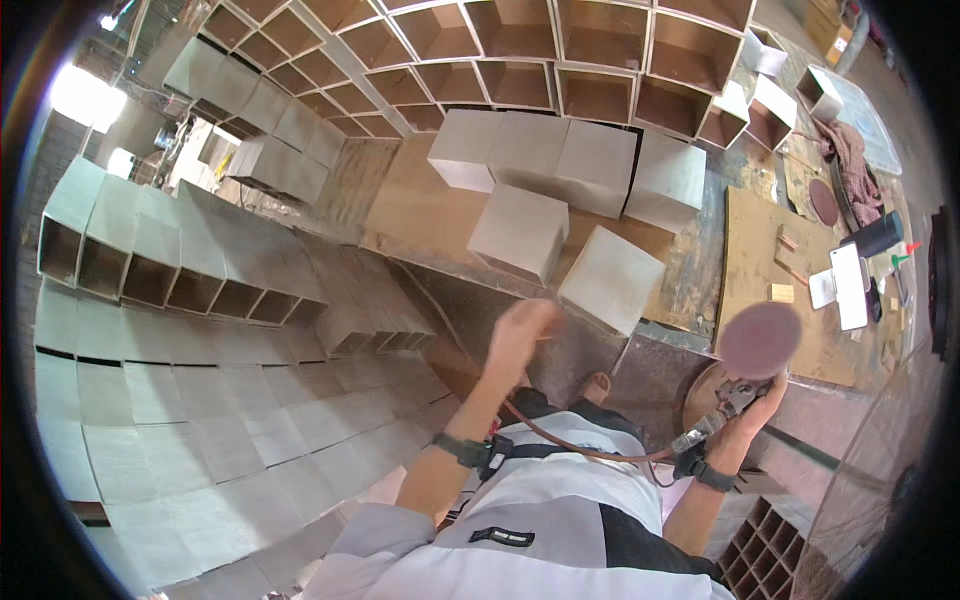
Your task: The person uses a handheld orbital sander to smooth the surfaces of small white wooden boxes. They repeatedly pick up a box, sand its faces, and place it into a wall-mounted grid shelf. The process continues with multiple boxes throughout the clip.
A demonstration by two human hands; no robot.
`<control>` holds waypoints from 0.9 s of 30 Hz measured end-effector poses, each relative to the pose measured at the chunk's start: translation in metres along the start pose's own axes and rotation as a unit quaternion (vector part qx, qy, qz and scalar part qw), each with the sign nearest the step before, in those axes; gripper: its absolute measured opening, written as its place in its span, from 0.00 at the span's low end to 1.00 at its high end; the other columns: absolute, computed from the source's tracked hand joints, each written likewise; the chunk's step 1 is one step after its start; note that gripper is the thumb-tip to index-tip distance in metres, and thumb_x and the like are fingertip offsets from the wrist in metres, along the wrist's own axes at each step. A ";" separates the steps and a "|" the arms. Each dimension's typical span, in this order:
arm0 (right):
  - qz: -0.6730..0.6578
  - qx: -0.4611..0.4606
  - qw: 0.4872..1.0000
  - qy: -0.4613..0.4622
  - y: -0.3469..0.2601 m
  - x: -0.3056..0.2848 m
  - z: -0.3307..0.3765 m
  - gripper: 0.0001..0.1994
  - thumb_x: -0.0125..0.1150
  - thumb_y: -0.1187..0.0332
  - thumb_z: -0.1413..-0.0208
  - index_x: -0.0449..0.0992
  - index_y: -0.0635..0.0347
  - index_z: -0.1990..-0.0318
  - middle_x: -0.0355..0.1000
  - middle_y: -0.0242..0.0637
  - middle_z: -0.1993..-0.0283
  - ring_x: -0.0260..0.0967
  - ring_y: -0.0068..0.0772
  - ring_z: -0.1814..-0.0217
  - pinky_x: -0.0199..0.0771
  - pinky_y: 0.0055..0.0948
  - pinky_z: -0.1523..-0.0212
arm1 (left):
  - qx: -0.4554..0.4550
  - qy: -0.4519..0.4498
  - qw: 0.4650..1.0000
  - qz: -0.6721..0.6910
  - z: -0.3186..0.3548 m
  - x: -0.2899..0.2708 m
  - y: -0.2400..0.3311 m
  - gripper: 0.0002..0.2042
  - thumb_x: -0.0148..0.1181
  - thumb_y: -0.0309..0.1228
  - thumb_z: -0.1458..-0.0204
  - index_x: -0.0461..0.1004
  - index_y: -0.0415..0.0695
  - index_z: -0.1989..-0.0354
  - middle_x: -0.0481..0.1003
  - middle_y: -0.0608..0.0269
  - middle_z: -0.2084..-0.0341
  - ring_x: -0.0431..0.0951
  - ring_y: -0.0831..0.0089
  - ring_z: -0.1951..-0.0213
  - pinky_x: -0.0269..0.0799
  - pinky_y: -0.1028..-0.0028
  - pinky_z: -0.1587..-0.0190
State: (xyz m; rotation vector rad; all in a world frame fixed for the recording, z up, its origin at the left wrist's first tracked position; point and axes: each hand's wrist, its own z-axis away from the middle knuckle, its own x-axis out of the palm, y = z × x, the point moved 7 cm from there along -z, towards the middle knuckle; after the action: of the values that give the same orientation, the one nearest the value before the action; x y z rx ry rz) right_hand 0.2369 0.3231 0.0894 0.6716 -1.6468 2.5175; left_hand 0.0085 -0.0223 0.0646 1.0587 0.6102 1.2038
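My right hand (765, 405) grips an air sander (735, 400), its round purple-brown sanding disc (760, 341) turned up toward me. A reddish air hose (590, 452) runs from the sander across my waist. In front of my body, my left hand (525, 333) is smeared by motion, and its fingers do not show clearly. Just beyond it, two pale grey-white boxes, one upright-looking (520, 235) and one set askew (612, 280), stand at the workbench's (425, 215) near edge. Behind them is a row of similar boxes (595, 165).
Open-fronted wooden boxes (515, 30) are stacked at the back. More pale boxes (190, 400) fill the left side. On the right, a board (750, 240) carries a white device (850, 288), a dark cup (873, 235) and small wood blocks (781, 293). A loose sanding disc (823, 203) lies beside a cloth (850, 170).
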 end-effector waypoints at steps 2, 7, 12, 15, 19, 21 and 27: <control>0.004 -0.001 1.000 -0.005 -0.003 0.004 -0.002 0.23 0.43 0.46 0.35 0.73 0.58 0.57 0.73 0.35 0.75 0.69 0.28 0.83 0.65 0.24 0.87 | -0.019 -0.018 0.999 0.047 0.000 0.037 -0.005 0.18 0.57 0.41 0.38 0.73 0.37 0.49 0.77 0.58 0.56 0.77 0.72 0.56 0.73 0.71 0.53; 0.017 -0.025 1.000 0.000 -0.020 0.008 0.000 0.20 0.46 0.50 0.34 0.73 0.57 0.58 0.74 0.34 0.71 0.70 0.26 0.77 0.69 0.24 0.79 | 0.049 -0.078 0.975 0.203 -0.020 0.098 0.024 0.17 0.60 0.37 0.41 0.75 0.35 0.52 0.78 0.58 0.58 0.77 0.73 0.57 0.72 0.72 0.54; 0.039 -0.038 0.995 -0.079 -0.036 0.009 0.001 0.17 0.48 0.54 0.34 0.73 0.59 0.54 0.74 0.32 0.60 0.72 0.25 0.63 0.73 0.26 0.65 | 0.279 -0.047 0.914 -0.292 -0.017 0.147 0.028 0.13 0.56 0.34 0.43 0.77 0.33 0.60 0.78 0.42 0.68 0.79 0.48 0.64 0.74 0.59 0.58; 0.051 -0.042 0.993 -0.098 -0.047 0.014 0.004 0.20 0.49 0.55 0.34 0.71 0.62 0.46 0.72 0.34 0.52 0.70 0.29 0.51 0.73 0.30 0.53 | 0.261 -0.051 0.840 -0.473 -0.048 0.151 0.003 0.13 0.53 0.35 0.41 0.76 0.35 0.59 0.78 0.44 0.65 0.77 0.45 0.61 0.72 0.56 0.55; 0.041 -0.051 0.992 -0.105 -0.053 0.021 0.012 0.20 0.49 0.55 0.34 0.71 0.62 0.46 0.72 0.34 0.52 0.71 0.28 0.52 0.74 0.28 0.57 | 0.317 0.001 0.853 -0.415 -0.067 0.144 -0.004 0.16 0.50 0.38 0.39 0.77 0.36 0.59 0.78 0.42 0.64 0.77 0.45 0.59 0.72 0.55 0.55; 0.050 -0.039 0.993 -0.096 -0.052 0.018 0.014 0.20 0.49 0.56 0.35 0.69 0.62 0.44 0.71 0.35 0.52 0.71 0.28 0.53 0.74 0.28 0.57 | 0.275 -0.021 0.878 -0.390 -0.074 0.142 -0.013 0.17 0.50 0.40 0.38 0.77 0.37 0.58 0.77 0.41 0.63 0.77 0.45 0.58 0.72 0.55 0.54; 0.080 -0.062 0.986 -0.133 -0.057 0.041 0.021 0.24 0.50 0.58 0.36 0.63 0.60 0.36 0.70 0.37 0.49 0.70 0.30 0.49 0.74 0.29 0.53 | 0.157 -0.053 0.905 -0.392 -0.054 0.117 0.008 0.22 0.58 0.49 0.42 0.76 0.38 0.56 0.76 0.40 0.61 0.75 0.41 0.56 0.71 0.55 0.51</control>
State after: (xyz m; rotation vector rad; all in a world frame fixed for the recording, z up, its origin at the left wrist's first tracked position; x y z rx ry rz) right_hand 0.2230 0.3211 0.1610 0.9314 -2.0016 2.4925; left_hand -0.0066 0.1062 0.0658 0.9814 1.0426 0.3438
